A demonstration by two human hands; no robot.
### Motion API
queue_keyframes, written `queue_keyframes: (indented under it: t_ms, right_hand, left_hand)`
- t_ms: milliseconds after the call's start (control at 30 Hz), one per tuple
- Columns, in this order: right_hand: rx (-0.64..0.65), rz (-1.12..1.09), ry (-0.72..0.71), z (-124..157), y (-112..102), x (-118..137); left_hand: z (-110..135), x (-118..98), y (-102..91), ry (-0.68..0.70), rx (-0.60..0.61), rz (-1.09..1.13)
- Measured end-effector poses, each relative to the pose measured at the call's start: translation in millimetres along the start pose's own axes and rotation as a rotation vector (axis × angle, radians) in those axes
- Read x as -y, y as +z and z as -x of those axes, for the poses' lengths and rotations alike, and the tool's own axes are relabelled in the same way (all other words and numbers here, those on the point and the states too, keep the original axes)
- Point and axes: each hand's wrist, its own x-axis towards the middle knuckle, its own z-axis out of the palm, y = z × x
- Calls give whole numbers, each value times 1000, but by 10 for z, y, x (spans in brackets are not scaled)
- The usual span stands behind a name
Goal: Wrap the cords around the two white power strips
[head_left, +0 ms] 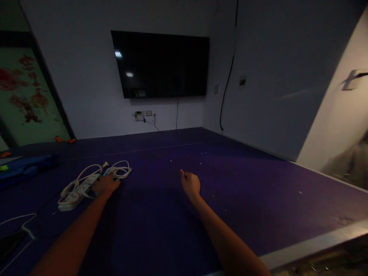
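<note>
My left hand (pixel 105 185) is over the far end of a white power strip (pixel 68 205), with its fingers curled down around the strip. The strip lies at a slant on the purple surface. White cable (pixel 68 186) is looped along its near part, and another white cable coil (pixel 124 170) lies just beyond my hand. Part of the strip is hidden under my fingers. Farther right, my right hand (pixel 191 184) is held above the purple surface, closed in a loose fist with the thumb pointing up; nothing shows in it.
The broad purple surface (pixel 155 214) carries small white specks. At the left lie blue cloth (pixel 28 168), a dark flat device (pixel 11 243) with a white cord, and orange items (pixel 65 140). A television (pixel 163 65) hangs above wall sockets (pixel 146 114); a black cable (pixel 228 80) hangs right.
</note>
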Motion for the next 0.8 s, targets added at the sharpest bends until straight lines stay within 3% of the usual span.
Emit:
queue_keyframes:
  t_ms: [300, 533, 633, 800]
  right_hand:
    - [0, 42, -38, 25, -4, 38]
    - [106, 18, -51, 33, 12, 35]
    - [153, -214, -21, 29, 76, 29]
    - [359, -965, 131, 46, 213, 100]
  left_hand:
    - [112, -60, -31, 34, -73, 54]
    - [335, -337, -140, 263, -129, 207]
    - [576, -532, -238, 417, -167, 327]
    - [1062, -880, -339, 571, -122, 494]
